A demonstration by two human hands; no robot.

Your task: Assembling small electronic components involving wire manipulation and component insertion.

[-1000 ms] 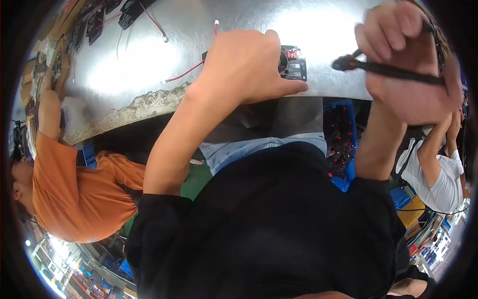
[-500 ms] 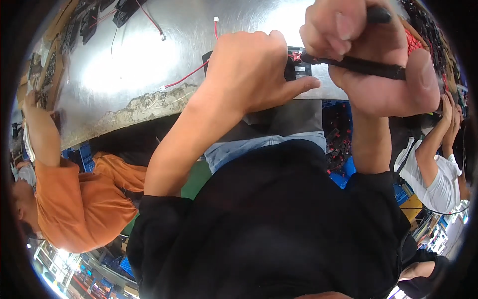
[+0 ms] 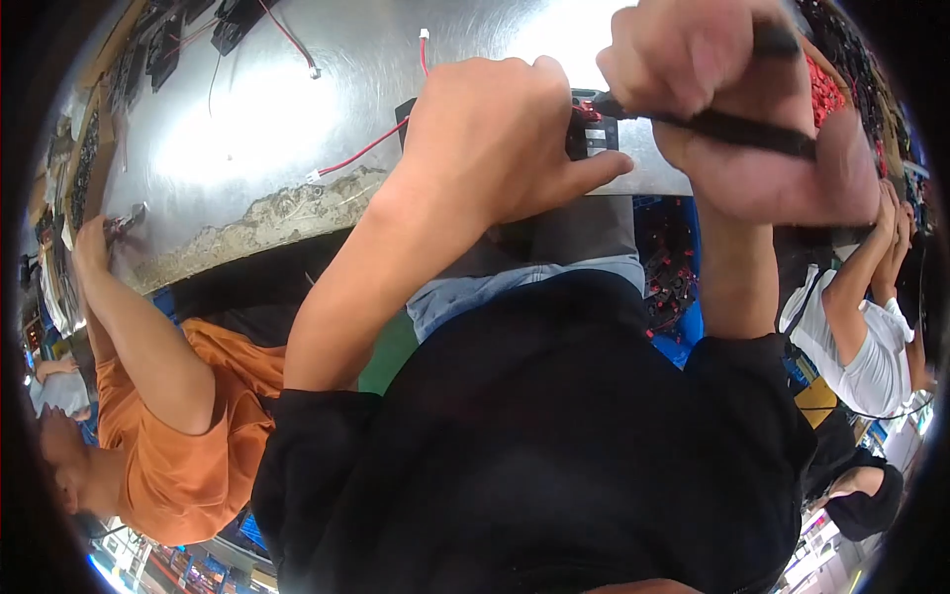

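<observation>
A flat black plastic case [image 3: 598,139] with a pale label lies near the bench edge, mostly covered by my left hand [image 3: 495,134]. That hand is closed over it, its fingertips hidden and its thumb stretched to the right. Up and to the right, my right hand [image 3: 742,109] grips a black two-handled tool [image 3: 757,134] resembling pliers, smeared by motion. Its narrow tip meets the case beside some small red wires [image 3: 588,112]. Left of the case runs a red lead [image 3: 361,156] ending in a white plug; a second white plug [image 3: 424,36] stands behind my left hand.
The metal bench [image 3: 336,89] has a rough, worn front edge [image 3: 267,218]. More black cases [image 3: 237,22] with leads lie at the far left. A co-worker in orange [image 3: 193,436] reaches onto the bench at left; another in white [image 3: 851,342] works at right. Red parts [image 3: 826,94] sit at the far right.
My left hand stays almost in place on the case. My right hand and the tool have shifted slightly and are more blurred. The co-worker in orange has brought an arm over the bench.
</observation>
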